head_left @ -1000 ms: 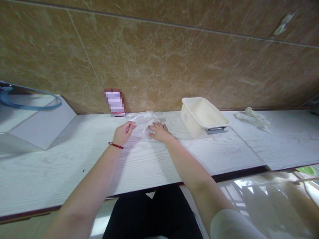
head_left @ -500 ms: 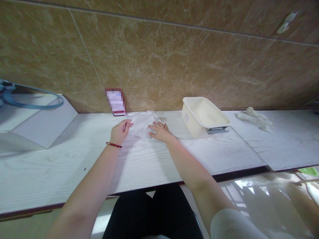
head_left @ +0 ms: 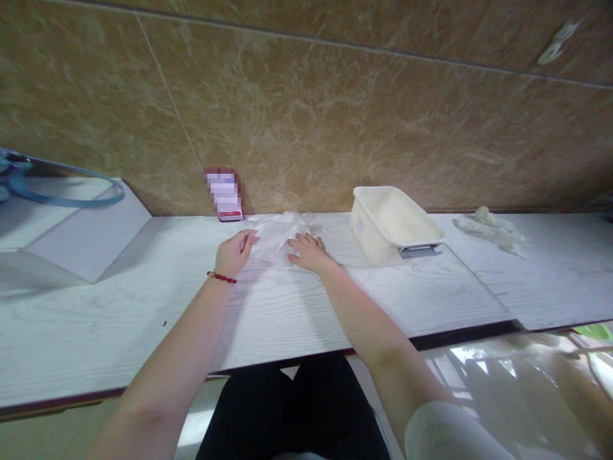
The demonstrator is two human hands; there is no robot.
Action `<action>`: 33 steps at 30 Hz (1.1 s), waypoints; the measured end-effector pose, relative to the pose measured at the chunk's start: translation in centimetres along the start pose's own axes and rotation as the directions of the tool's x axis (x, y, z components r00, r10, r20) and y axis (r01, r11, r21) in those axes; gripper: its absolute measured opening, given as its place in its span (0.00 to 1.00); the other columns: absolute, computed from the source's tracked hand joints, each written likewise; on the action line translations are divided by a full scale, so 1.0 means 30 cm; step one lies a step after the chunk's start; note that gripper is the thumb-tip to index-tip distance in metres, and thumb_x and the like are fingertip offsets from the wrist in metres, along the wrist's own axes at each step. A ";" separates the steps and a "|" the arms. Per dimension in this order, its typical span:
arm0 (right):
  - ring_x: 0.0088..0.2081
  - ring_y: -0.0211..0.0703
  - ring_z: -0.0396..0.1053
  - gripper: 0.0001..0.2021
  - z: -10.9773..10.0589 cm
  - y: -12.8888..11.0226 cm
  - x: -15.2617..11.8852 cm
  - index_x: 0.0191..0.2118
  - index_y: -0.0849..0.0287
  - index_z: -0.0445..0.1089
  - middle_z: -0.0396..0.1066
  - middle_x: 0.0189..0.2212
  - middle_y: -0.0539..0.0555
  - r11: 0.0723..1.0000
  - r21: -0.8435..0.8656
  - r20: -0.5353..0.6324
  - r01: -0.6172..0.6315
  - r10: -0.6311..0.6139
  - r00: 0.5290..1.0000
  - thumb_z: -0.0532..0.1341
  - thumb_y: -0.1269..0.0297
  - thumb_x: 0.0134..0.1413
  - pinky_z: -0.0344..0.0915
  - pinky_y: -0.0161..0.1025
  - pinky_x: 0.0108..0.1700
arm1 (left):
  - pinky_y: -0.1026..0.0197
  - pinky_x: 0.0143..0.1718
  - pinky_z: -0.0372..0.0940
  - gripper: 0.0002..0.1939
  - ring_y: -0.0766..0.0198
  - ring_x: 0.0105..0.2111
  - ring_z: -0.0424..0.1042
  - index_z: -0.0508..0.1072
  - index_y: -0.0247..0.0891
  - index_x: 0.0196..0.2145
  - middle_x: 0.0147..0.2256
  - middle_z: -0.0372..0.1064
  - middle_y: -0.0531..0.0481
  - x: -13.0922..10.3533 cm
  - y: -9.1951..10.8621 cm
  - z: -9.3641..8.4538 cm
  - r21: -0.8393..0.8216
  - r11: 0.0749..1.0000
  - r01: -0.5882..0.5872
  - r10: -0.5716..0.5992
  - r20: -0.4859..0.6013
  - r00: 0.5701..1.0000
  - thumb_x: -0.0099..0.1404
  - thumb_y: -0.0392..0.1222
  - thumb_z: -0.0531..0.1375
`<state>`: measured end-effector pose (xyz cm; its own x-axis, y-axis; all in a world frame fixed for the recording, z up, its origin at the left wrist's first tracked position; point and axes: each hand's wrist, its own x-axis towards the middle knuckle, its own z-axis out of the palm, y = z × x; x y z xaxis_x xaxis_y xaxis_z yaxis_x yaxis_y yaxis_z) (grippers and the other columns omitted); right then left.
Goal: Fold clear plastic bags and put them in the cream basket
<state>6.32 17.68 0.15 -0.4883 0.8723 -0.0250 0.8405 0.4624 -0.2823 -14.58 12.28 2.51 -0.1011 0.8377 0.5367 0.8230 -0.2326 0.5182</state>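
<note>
Little had moved since earlier: the left hand (head_left: 233,253) pinched clear, crumpled plastic film (head_left: 272,237) at its left edge; it spread crosswise from those fingers to the right hand (head_left: 309,253), splayed upon it.

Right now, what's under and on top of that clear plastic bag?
The right hand lies spread on the clear plastic bag; the left hand pinches its left edge. Beneath is the white wood-grain tabletop; whether anything flat is covered can't be seen.
</note>
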 end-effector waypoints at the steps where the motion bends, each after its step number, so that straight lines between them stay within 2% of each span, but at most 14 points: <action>1: 0.61 0.51 0.35 0.28 0.001 0.001 0.001 0.57 0.45 0.50 0.42 0.61 0.50 1.000 0.000 -0.004 0.002 -0.002 1.000 0.47 0.43 0.50 0.31 0.57 0.57 | 0.65 0.36 0.64 0.18 0.64 0.33 0.72 0.68 0.38 0.41 0.32 0.74 0.50 0.000 0.002 -0.002 -0.002 1.000 0.003 -0.003 0.000 1.000 0.63 0.50 0.46; 5: 0.61 0.50 0.35 0.29 0.004 0.002 0.002 0.57 0.45 0.50 0.41 0.61 0.50 1.000 -0.012 -0.003 0.000 0.000 1.000 0.47 0.43 0.50 0.31 0.57 0.57 | 0.65 0.35 0.64 0.19 0.64 0.33 0.72 0.69 0.38 0.41 0.32 0.74 0.50 -0.006 0.029 -0.020 -0.008 1.000 0.003 -0.003 -0.019 1.000 0.63 0.51 0.46; 11: 0.61 0.51 0.35 0.29 0.005 0.004 0.007 0.57 0.45 0.50 0.41 0.61 0.50 1.000 -0.021 -0.006 0.004 -0.004 1.000 0.46 0.42 0.49 0.32 0.57 0.57 | 0.66 0.34 0.65 0.17 0.65 0.32 0.73 0.69 0.37 0.39 0.32 0.74 0.50 -0.038 0.099 -0.059 -0.074 0.996 -0.057 0.051 -0.074 0.996 0.62 0.49 0.47; 17: 0.61 0.52 0.36 0.29 0.001 0.004 0.002 0.57 0.46 0.50 0.44 0.60 0.52 0.999 -0.027 -0.011 0.017 -0.017 1.000 0.46 0.41 0.50 0.33 0.59 0.56 | 0.66 0.33 0.66 0.17 0.66 0.30 0.72 0.69 0.38 0.39 0.32 0.74 0.50 -0.070 0.145 -0.068 -0.196 0.980 -0.033 0.017 -0.082 0.997 0.62 0.50 0.48; 19: 0.61 0.52 0.36 0.29 -0.002 0.003 0.000 0.57 0.45 0.50 0.43 0.60 0.51 0.999 -0.032 -0.009 0.016 -0.017 1.000 0.46 0.42 0.50 0.33 0.59 0.57 | 0.64 0.34 0.66 0.17 0.66 0.30 0.72 0.68 0.37 0.38 0.31 0.74 0.49 -0.074 0.151 -0.062 -0.293 0.956 -0.006 -0.025 -0.104 0.994 0.62 0.51 0.48; 21: 0.60 0.53 0.38 0.29 -0.004 0.001 -0.001 0.57 0.45 0.51 0.43 0.60 0.50 0.999 -0.036 -0.011 0.014 -0.015 1.000 0.46 0.42 0.50 0.34 0.59 0.57 | 0.62 0.34 0.67 0.18 0.65 0.31 0.72 0.67 0.36 0.37 0.31 0.73 0.48 -0.073 0.153 -0.050 -0.447 0.894 0.030 -0.090 -0.115 0.989 0.62 0.52 0.48; 26: 0.60 0.54 0.40 0.29 -0.008 -0.001 0.000 0.56 0.46 0.52 0.45 0.60 0.51 0.999 -0.035 -0.016 0.018 -0.018 1.000 0.47 0.42 0.49 0.36 0.59 0.56 | 0.57 0.34 0.69 0.17 0.60 0.35 0.72 0.65 0.38 0.35 0.32 0.72 0.48 -0.056 0.148 -0.011 -0.757 0.647 0.092 -0.225 -0.074 0.971 0.61 0.54 0.48; 30: 0.60 0.54 0.39 0.29 -0.009 -0.003 -0.003 0.57 0.47 0.50 0.45 0.60 0.51 0.999 -0.023 -0.029 0.025 -0.026 0.999 0.47 0.43 0.50 0.36 0.59 0.56 | 0.54 0.38 0.68 0.15 0.60 0.38 0.72 0.65 0.40 0.35 0.35 0.72 0.49 -0.042 0.148 -0.011 -0.861 0.489 0.138 -0.288 -0.010 0.957 0.60 0.53 0.50; 33: 0.60 0.53 0.38 0.30 -0.012 -0.008 -0.005 0.59 0.47 0.46 0.43 0.60 0.51 1.000 -0.008 -0.048 0.010 -0.011 0.999 0.46 0.44 0.50 0.36 0.58 0.56 | 0.52 0.39 0.68 0.17 0.58 0.41 0.70 0.66 0.42 0.37 0.40 0.71 0.49 -0.035 0.146 -0.030 -0.859 0.438 0.266 -0.333 0.120 0.935 0.60 0.55 0.48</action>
<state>6.29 17.49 0.57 -0.4855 0.8739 0.0240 0.8374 0.4727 -0.2744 -11.37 9.96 4.81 -0.3014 0.9204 0.2491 -0.1469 -0.3029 0.9416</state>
